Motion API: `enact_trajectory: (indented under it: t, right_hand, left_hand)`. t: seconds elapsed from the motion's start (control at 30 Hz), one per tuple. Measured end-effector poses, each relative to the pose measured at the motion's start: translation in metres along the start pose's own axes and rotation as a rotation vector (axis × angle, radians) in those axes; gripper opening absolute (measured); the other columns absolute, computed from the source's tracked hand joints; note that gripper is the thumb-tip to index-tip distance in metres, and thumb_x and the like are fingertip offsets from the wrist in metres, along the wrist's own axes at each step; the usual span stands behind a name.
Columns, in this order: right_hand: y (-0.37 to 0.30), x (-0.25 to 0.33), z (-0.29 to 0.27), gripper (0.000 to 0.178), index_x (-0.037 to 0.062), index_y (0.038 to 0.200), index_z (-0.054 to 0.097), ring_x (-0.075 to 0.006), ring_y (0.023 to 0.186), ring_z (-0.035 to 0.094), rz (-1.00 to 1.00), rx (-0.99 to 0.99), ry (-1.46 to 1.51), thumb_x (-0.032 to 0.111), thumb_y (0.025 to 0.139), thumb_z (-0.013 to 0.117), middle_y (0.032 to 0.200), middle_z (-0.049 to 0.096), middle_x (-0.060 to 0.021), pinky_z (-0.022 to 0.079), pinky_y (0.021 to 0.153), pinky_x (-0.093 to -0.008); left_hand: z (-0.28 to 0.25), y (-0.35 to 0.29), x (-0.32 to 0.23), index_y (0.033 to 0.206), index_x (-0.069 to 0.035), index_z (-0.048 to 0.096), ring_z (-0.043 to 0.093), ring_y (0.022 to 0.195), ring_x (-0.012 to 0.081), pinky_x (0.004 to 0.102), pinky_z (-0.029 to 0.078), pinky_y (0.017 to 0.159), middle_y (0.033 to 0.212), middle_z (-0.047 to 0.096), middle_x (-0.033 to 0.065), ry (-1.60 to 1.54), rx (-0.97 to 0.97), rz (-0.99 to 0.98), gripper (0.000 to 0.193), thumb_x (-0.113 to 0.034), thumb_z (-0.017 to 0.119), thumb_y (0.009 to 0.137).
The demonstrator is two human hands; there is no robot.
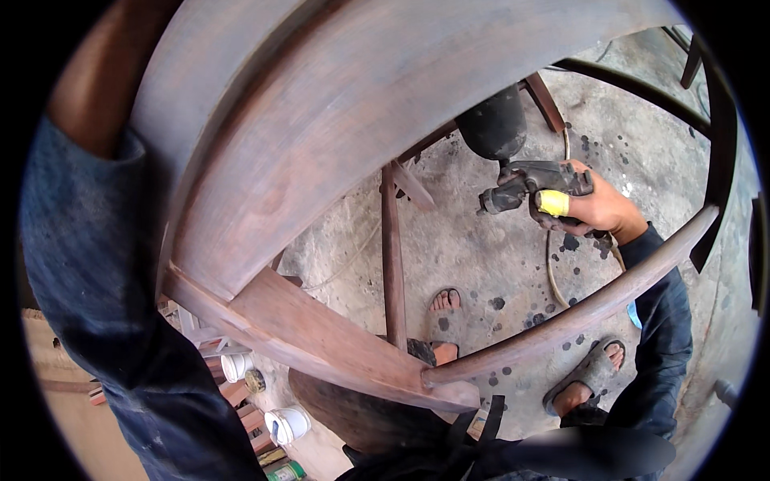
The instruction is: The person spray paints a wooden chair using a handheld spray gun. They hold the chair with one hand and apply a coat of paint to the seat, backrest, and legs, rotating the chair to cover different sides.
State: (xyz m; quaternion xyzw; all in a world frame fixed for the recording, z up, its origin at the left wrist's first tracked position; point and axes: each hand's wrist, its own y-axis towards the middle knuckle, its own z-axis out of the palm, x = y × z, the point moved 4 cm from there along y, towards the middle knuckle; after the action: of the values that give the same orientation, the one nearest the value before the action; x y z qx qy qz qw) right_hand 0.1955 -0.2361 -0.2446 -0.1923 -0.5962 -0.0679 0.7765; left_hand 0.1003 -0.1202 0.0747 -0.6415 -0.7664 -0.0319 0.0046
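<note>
In my right hand (601, 204) is a dark, paint-stained spray gun (520, 180) with a black cup (493, 128) on top. Fingers wrap its handle, and one carries a yellow wrap (553, 203). The nozzle end points left, toward the underside of a brown wooden chair (321, 152) tilted up before me. Its broad curved panel has a greyish sheen, and a rounded rail (569, 321) runs between me and the gun, apart from it. My left forearm (96, 104) reaches up along the chair's left side; that hand lies beyond the picture's edge.
A pale hose (552, 272) trails down behind the gun along the dark-spotted concrete floor (497, 256). My sandalled feet (589, 375) stand below the chair. White buckets (287, 425) and wooden pieces are at lower left. Dark curved wooden parts (718, 160) rise at right.
</note>
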Motion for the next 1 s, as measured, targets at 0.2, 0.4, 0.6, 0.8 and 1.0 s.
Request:
enact_trajectory:
  t: [0.2, 0.4, 0.6, 0.8, 1.0]
  right_hand:
    - [-0.027, 0.005, -0.009, 0.048, 0.0075, 0.125, 0.054, -0.0094, 0.059, 0.062, 0.043, 0.030, 0.029, 0.026, 0.089, 0.079, 0.082, 0.068, -0.0048, 0.042, 0.041, -0.0212]
    - [-0.046, -0.002, -0.028, 0.053, 0.0061, 0.131, 0.054, -0.0105, 0.065, 0.064, 0.097, -0.046, -0.038, 0.023, 0.087, 0.079, 0.086, 0.069, -0.0070, 0.047, 0.044, -0.0223]
    - [-0.045, 0.006, -0.021, 0.043, 0.0014, 0.123, 0.063, -0.0103, 0.066, 0.064, 0.033, 0.230, 0.078, 0.019, 0.087, 0.078, 0.086, 0.070, -0.0073, 0.046, 0.043, -0.0217]
    - [-0.031, 0.028, 0.000, 0.033, 0.0030, 0.112, 0.066, -0.0071, 0.055, 0.059, -0.050, 0.373, 0.054, 0.027, 0.091, 0.074, 0.079, 0.068, -0.0060, 0.038, 0.037, -0.0185]
    - [0.011, 0.015, 0.001, 0.047, 0.0013, 0.127, 0.055, -0.0077, 0.052, 0.058, 0.068, 0.112, -0.067, 0.026, 0.092, 0.073, 0.079, 0.068, -0.0051, 0.040, 0.040, -0.0215]
  left_hand:
    - [0.007, -0.003, 0.002, 0.118, -0.004, 0.070, 0.066, 0.098, 0.0305, 0.0366, 0.050, 0.091, 0.107, 0.071, 0.0189, -0.010, 0.024, -0.026, 0.055, -0.049, 0.066, 0.087]
    - [0.013, -0.002, 0.001, 0.118, -0.005, 0.071, 0.066, 0.098, 0.0307, 0.0367, 0.050, 0.091, 0.107, 0.071, 0.0189, -0.028, 0.039, -0.024, 0.055, -0.050, 0.066, 0.087]
    - [0.017, -0.001, 0.001, 0.118, -0.005, 0.071, 0.066, 0.098, 0.0310, 0.0369, 0.049, 0.091, 0.108, 0.071, 0.0190, -0.038, 0.050, -0.013, 0.055, -0.050, 0.066, 0.087]
    - [0.018, 0.001, 0.002, 0.119, -0.005, 0.071, 0.066, 0.098, 0.0312, 0.0370, 0.049, 0.092, 0.108, 0.071, 0.0190, -0.034, 0.048, -0.006, 0.055, -0.050, 0.066, 0.087]
    - [0.011, 0.003, 0.007, 0.119, -0.005, 0.071, 0.066, 0.099, 0.0315, 0.0371, 0.049, 0.092, 0.108, 0.070, 0.0190, -0.008, 0.025, -0.006, 0.055, -0.050, 0.066, 0.087]
